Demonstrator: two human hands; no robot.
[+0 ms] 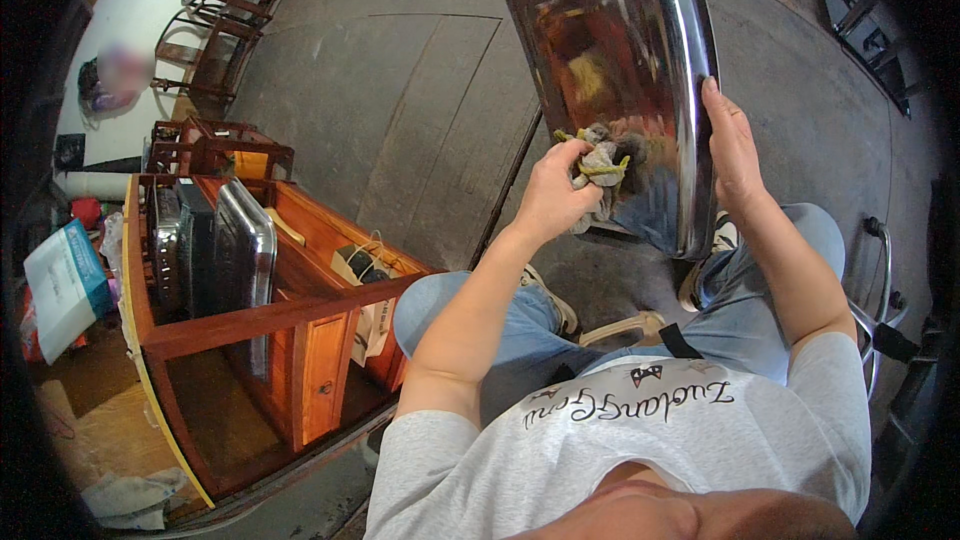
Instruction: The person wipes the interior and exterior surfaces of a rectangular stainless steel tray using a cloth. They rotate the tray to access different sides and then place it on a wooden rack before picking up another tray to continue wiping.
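A large rectangular tray of polished metal (pixel 600 75) is held up tilted in front of me, its shiny face mirroring red, yellow and dark patches. Along its right rim lies my right hand (pixel 731 139), gripping the edge with the thumb on the near side. My left hand (pixel 559 187) pinches a crumpled grey cloth with yellow edging (pixel 602 161), pressed against the lower left of the tray's face. The reflection of the cloth shows beside it.
To my left is a reddish wooden cabinet frame (pixel 225 322) holding another metal tray (pixel 251 240) upright and a paper bag (pixel 367 315). Several wooden chairs (pixel 214 22) line the far left wall. A metal chair base (pixel 885 270) is at my right. Grey concrete floor (pixel 390 75) lies ahead.
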